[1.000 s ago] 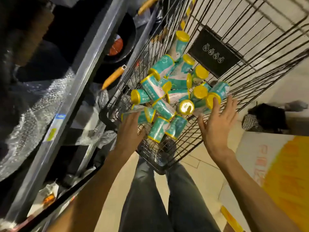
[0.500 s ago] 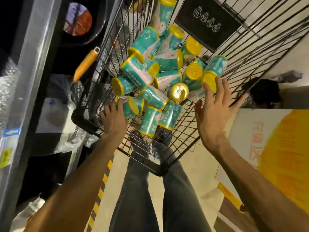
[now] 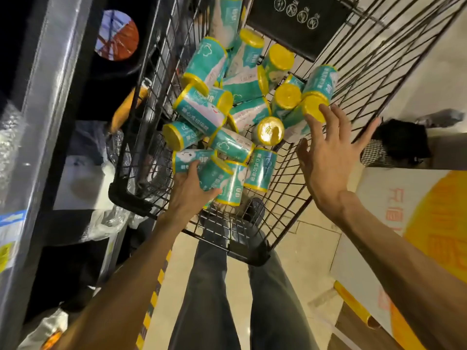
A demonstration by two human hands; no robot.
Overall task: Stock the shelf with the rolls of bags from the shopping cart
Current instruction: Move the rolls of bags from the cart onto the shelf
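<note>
Teal rolls [image 3: 228,104] lay piled in the wire cart [image 3: 358,79], left hand [image 3: 192,188] grasped a near roll [image 3: 214,176], right hand [image 3: 328,152] was released, fingers spread, fingertips at a yellow cap [image 3: 312,107], shelf [image 3: 45,122] stood at left.

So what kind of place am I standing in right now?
Most likely a shop aisle: a wire shopping cart heaped with packaged rolls of bags, and a metal shelf with price labels alongside.

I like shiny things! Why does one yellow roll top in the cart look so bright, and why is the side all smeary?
Head view: light glares off one roll's glossy yellow end; the shelf rail on the left is streaked with motion blur; the wide lens bends the cart wires outward.
</note>
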